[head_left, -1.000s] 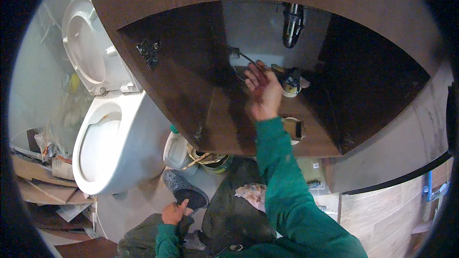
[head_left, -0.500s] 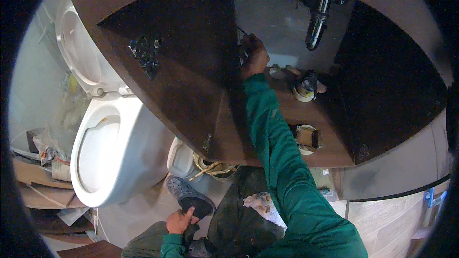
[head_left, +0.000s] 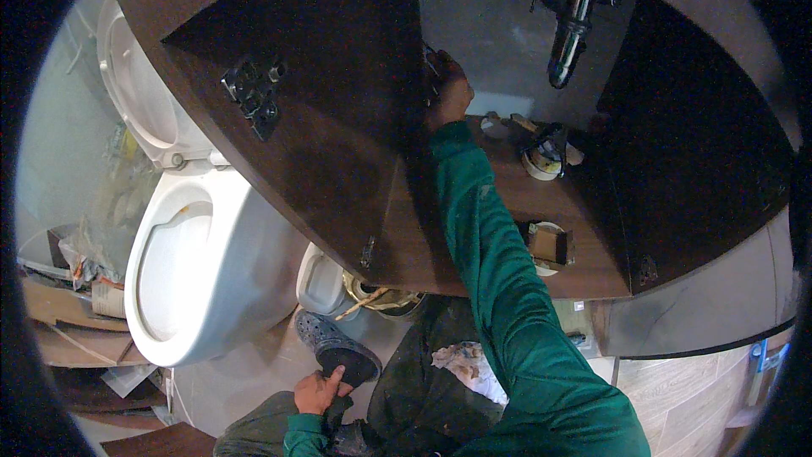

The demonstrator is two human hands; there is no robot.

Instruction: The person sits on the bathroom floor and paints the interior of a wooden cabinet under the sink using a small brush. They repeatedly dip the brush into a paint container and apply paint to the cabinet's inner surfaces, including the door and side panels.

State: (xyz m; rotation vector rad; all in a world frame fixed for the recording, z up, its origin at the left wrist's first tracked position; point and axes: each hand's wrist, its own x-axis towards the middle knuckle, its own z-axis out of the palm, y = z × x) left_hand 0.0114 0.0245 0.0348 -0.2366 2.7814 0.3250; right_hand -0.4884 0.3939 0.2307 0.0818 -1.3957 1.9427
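Note:
My right hand (head_left: 451, 91), at the end of a green sleeve, reaches deep into a dark brown cabinet (head_left: 507, 195). Its fingers are curled at the back of the left inner panel, around something small with a metallic glint that I cannot make out. Right of it, a chrome drain trap (head_left: 571, 34) hangs against the grey back wall. Low down, my left hand (head_left: 317, 393) rests by the heel of a grey clog (head_left: 326, 340) on my foot, fingers partly stretched out and nothing visibly held.
A white toilet (head_left: 228, 279) with its lid up stands at left. On the cabinet floor are a round container (head_left: 544, 161) with dark items and an open small box (head_left: 550, 247). Metal hinges (head_left: 254, 97) sit on the left panel. Cardboard (head_left: 72, 347) lies at far left.
My right hand stays at the inner panel, its wrist and fingers slightly turned. The thin dark piece that stuck up beside its fingers shows less. The left hand has not moved.

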